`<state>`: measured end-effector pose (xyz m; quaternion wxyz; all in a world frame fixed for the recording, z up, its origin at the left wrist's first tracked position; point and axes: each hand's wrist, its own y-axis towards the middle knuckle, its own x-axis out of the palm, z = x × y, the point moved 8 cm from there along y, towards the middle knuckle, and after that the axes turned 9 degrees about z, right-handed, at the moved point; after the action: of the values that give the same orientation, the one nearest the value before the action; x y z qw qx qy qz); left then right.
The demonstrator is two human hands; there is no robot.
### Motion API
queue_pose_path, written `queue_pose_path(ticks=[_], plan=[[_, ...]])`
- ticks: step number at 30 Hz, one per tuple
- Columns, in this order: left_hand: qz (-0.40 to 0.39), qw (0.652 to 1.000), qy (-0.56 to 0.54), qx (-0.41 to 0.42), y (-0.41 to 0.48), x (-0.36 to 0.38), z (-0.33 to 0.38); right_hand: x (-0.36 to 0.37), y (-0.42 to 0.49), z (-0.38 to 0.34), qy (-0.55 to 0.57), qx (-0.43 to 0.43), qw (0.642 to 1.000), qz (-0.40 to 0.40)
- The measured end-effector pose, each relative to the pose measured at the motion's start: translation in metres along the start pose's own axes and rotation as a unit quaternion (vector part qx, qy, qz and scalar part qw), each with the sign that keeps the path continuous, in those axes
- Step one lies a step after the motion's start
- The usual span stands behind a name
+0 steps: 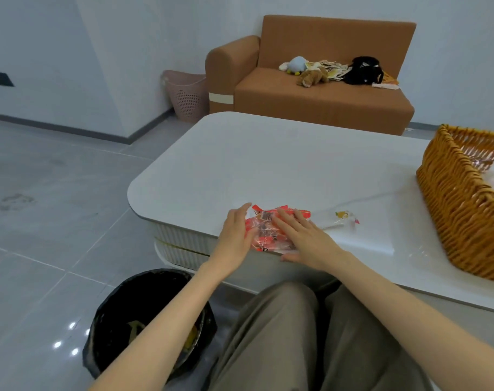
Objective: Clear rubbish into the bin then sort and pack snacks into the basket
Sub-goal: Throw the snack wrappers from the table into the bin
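A red and clear snack packet (268, 234) lies at the near edge of the white table (268, 165). My left hand (236, 235) rests against the packet's left side with fingers fairly straight. Flat on top of the packet lies my right hand (305, 235), fingers extended. A small clear wrapper with a yellow print (342, 218) sits just right of the hands. The woven orange basket (454, 210) stands at the table's right end with pale packets inside. A black-lined bin (144, 320) stands on the floor below my left forearm, with some rubbish in it.
A brown sofa (319, 94) behind the table holds soft toys and papers. A pink laundry basket (188, 94) stands beside the sofa's arm. Grey tiled floor stretches to the left. My knees are under the table's near edge.
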<state>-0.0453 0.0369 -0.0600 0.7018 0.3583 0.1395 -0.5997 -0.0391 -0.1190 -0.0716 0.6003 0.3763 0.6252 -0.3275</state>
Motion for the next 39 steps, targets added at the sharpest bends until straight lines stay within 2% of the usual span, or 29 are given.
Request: queue_pose_path(ticks=[1, 3, 5, 6, 9, 12, 14, 18, 21, 23, 26, 28, 31, 33, 35, 37, 38, 39], plan=[[-0.009, 0.998, 0.039, 0.058, -0.003, 0.000, 0.004, 0.001, 0.001, -0.001, 0.017, 0.001, 1.000, -0.003], [-0.082, 0.973, 0.135, 0.171, -0.013, 0.008, 0.007, 0.002, 0.003, -0.002, 0.033, -0.003, 0.999, -0.005], [-0.134, 0.943, 0.203, 0.229, -0.022, 0.016, 0.001, 0.003, 0.004, -0.002, 0.044, 0.002, 0.999, -0.015], [-0.127, 0.943, 0.199, 0.235, -0.023, 0.016, -0.001, 0.005, 0.003, -0.001, 0.048, 0.008, 0.998, -0.027], [-0.089, 0.965, 0.150, 0.196, -0.015, 0.010, -0.002, 0.008, 0.001, -0.002, 0.060, 0.023, 0.996, -0.055], [-0.088, 0.969, 0.155, 0.174, -0.009, 0.008, -0.005, 0.003, 0.002, 0.003, 0.071, 0.031, 0.997, -0.031], [-0.085, 0.977, 0.123, 0.150, -0.006, 0.004, -0.008, -0.004, 0.002, 0.006, 0.095, 0.041, 0.995, 0.001], [-0.046, 0.998, 0.002, 0.045, 0.001, -0.007, -0.011, -0.021, 0.004, 0.008, 0.208, 0.070, 0.970, 0.104], [-0.029, 0.999, -0.013, -0.016, 0.006, -0.009, -0.014, -0.029, 0.012, 0.007, 0.240, 0.083, 0.954, 0.161], [-0.027, 0.999, -0.015, -0.033, 0.010, -0.009, -0.013, -0.028, 0.017, 0.002, 0.181, 0.073, 0.966, 0.169], [-0.029, 0.997, -0.031, -0.071, 0.020, -0.007, -0.019, -0.025, 0.023, -0.012, -0.010, -0.002, 0.979, 0.204], [-0.034, 0.992, -0.032, -0.120, 0.024, -0.004, -0.029, -0.014, 0.026, -0.016, -0.053, -0.038, 0.985, 0.160], [-0.005, 0.989, 0.003, -0.145, 0.029, -0.008, -0.035, 0.008, 0.032, -0.011, -0.017, -0.018, 0.998, 0.064], [0.034, 0.993, 0.054, -0.103, 0.029, -0.018, -0.031, 0.008, 0.035, -0.011, -0.009, -0.015, 0.998, 0.056], [0.052, 0.992, 0.116, 0.020, 0.027, -0.024, -0.015, 0.006, 0.038, -0.011, 0.002, -0.018, 0.998, 0.057], [0.025, 0.968, 0.179, 0.176, 0.020, -0.015, 0.000, 0.005, 0.040, -0.010, 0.018, -0.019, 0.998, 0.065], [-0.004, 0.958, 0.195, 0.209, 0.015, -0.008, -0.001, 0.004, 0.040, -0.008, 0.026, -0.014, 0.997, 0.069], [-0.035, 0.958, 0.204, 0.200, 0.011, -0.002, -0.005, 0.003, 0.040, -0.006, 0.037, -0.005, 0.997, 0.071]])
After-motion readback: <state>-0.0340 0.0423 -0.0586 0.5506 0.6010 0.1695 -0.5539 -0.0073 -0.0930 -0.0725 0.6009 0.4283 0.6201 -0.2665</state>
